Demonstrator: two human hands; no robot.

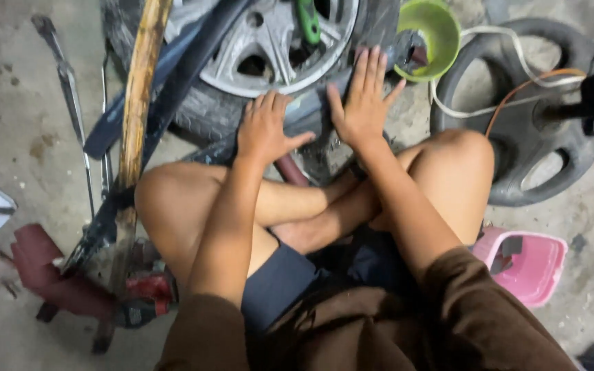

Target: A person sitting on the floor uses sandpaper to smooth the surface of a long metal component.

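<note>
I sit cross-legged on a concrete floor, looking down at my knees. A black tyre on a silver alloy wheel (269, 48) lies in front of me. My left hand (264, 129) rests with its fingers curled on a dark strip of rubber (307, 110) laid over the tyre's near edge. To its right, my right hand (364, 97) presses flat on the same strip with fingers spread. Neither hand grips anything. A green-handled tool (307, 20) lies on the wheel's spokes.
A green bowl (438, 31) sits right of the wheel. A second black tyre (517, 137) with white and orange cables lies at the right. A wooden pole (135, 117), metal bars (70, 89) and red tools (56, 275) lie on the left. A pink tub (527, 264) stands by my right thigh.
</note>
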